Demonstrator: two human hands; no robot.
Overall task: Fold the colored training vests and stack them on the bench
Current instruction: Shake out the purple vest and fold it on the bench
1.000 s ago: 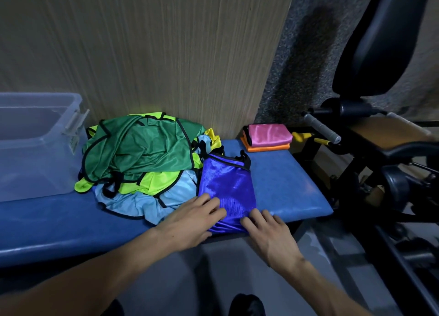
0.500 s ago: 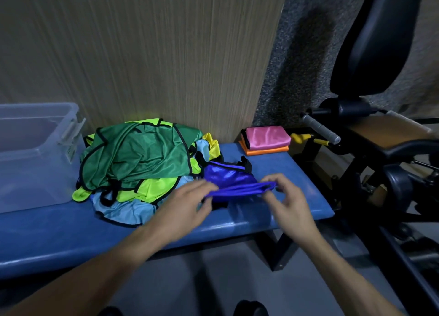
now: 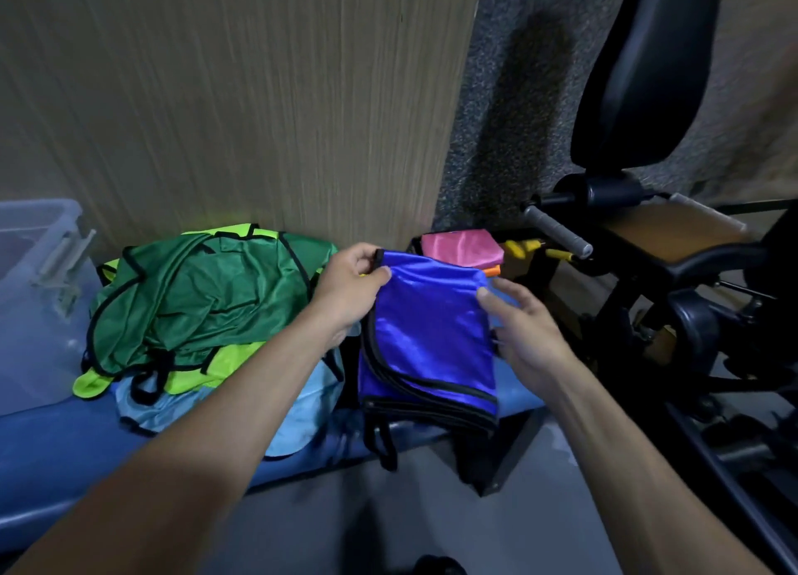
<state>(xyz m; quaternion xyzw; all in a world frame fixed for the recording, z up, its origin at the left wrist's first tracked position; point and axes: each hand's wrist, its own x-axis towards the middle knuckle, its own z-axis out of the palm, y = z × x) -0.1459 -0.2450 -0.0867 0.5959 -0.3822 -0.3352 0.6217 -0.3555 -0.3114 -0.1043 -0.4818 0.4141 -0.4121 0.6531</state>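
Pink vest (image 3: 461, 248) stacked on orange vest (image 3: 492, 271); both hands, left hand (image 3: 352, 289) and right hand (image 3: 520, 332), pinch folded blue vest (image 3: 427, 337); unfolded pile (image 3: 203, 306) remains on bench (image 3: 64, 453).

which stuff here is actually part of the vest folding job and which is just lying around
Part of the job:
- blue vest, held up by the left hand and right hand
- unfolded vest pile
- folded pink vest on an orange one
- bench

Just lying about:
- clear plastic bin
- black exercise machine
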